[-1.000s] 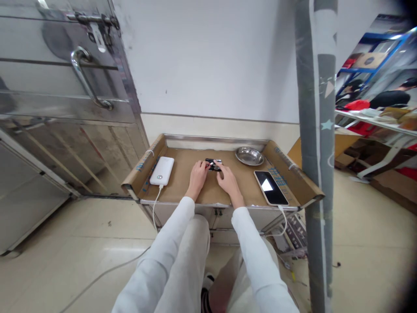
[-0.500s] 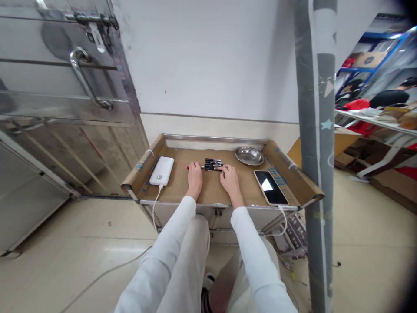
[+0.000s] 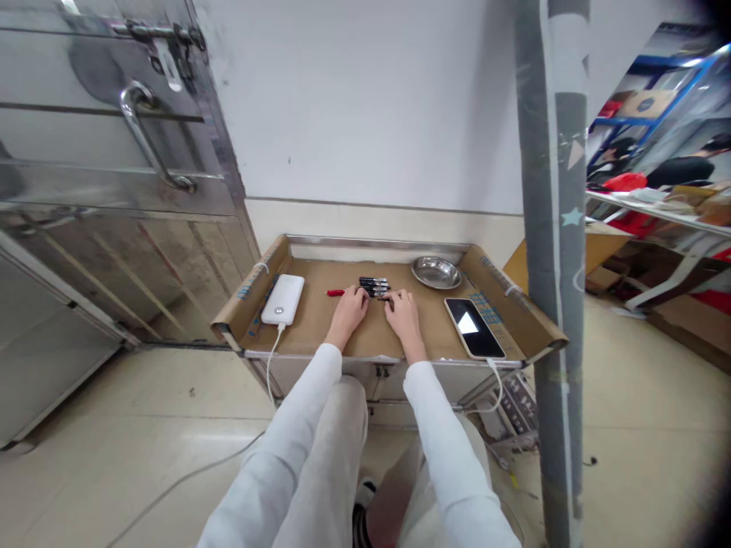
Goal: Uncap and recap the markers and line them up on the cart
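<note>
Several black marker pens (image 3: 374,282) lie side by side in a small stack on the brown cardboard top. My left hand (image 3: 349,310) is curled at the left end of the nearest one, fingers closed on it. Across from it, my right hand (image 3: 404,313) pinches the right end, where a dark tip shows at the fingertips. My fingers cover much of that marker. A red marker pen (image 3: 334,292) lies untouched just left of my left hand.
A white power bank (image 3: 283,299) with a cable lies at the left. On the right are a phone (image 3: 474,327) with a cable and a round metal dish (image 3: 437,272). Cardboard sides (image 3: 517,304) edge the cart. A wrapped grey pole (image 3: 557,266) stands at the right.
My left hand has left the red marker and moved right to the black markers, leaving the red one in view. My right hand stays near their right end, fingers slightly lower.
</note>
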Demonstrator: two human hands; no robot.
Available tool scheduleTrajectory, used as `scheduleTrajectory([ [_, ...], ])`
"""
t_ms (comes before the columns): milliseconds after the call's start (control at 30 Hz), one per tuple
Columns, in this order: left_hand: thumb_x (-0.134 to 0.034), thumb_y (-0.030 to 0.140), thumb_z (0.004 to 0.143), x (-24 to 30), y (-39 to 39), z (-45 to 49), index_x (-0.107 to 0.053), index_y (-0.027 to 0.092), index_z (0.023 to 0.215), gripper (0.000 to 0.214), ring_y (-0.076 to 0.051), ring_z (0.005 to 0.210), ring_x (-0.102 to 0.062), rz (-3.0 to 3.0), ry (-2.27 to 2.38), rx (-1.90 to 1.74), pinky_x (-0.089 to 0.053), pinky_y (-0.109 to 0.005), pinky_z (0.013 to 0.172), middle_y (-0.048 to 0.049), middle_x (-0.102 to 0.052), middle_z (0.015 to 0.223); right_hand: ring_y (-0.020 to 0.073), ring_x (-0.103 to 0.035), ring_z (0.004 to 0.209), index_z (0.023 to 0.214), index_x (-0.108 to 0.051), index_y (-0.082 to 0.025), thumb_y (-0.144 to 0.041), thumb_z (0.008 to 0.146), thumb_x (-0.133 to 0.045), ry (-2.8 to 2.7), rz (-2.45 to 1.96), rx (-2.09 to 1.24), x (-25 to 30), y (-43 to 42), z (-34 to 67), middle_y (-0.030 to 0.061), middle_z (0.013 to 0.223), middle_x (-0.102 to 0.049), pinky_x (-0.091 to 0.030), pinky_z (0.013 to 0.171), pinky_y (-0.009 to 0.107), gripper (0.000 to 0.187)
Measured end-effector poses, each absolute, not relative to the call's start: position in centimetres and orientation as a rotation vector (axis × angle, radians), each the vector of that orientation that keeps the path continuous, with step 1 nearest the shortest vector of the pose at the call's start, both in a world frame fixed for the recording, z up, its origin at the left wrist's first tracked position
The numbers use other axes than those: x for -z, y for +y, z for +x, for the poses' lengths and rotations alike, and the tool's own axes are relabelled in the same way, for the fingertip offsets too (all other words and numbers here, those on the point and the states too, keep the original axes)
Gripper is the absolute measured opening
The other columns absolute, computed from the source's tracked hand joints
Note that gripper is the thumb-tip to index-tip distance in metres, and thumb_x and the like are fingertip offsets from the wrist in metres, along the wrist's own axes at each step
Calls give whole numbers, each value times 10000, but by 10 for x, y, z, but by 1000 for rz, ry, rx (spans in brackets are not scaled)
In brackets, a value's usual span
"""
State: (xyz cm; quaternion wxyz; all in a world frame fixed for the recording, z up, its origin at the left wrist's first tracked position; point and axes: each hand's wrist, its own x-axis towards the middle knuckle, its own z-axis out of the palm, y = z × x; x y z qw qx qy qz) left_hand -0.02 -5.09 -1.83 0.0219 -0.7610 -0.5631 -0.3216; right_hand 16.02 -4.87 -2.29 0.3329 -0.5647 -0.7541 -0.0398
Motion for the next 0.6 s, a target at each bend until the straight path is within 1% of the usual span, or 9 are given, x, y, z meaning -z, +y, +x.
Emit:
scheduleTrajectory([
  [133, -512, 162, 861, 15, -53, -1, -552, 182, 890, 53, -197, 900, -537, -2434, -1709, 1038, -447, -352, 875, -54, -539, 917, 224, -480, 896, 963, -635, -188, -186, 854, -474, -2002, -1491, 101, 24, -47, 161, 82, 921, -577, -364, 813, 322, 194],
  [367, -513, 138, 854, 14, -53, -2, -552, 191, 865, 67, -184, 900, -551, -2577, -1680, 1141, -457, -331, 855, -46, -562, 927, 220, -497, 913, 944, -642, -216, -246, 887, -480, -2089, -1411, 19, 25, -45, 160, 66, 931, -608, -361, 809, 323, 174],
  [533, -507, 130, 857, 17, -48, -2, -545, 190, 862, 71, -173, 893, -569, -2734, -1622, 1240, -463, -313, 846, -33, -595, 897, 214, -502, 905, 1007, -658, -227, -257, 895, -480, -2136, -1299, -55, 27, -42, 161, 68, 955, -602, -385, 823, 325, 212],
  [600, -489, 123, 864, 17, -48, -2, -543, 186, 872, 84, -162, 879, -578, -2770, -1611, 1283, -468, -298, 833, -31, -605, 896, 212, -501, 900, 1005, -668, -231, -263, 896, -484, -2145, -1283, -61, 26, -42, 161, 70, 950, -595, -394, 822, 323, 216],
])
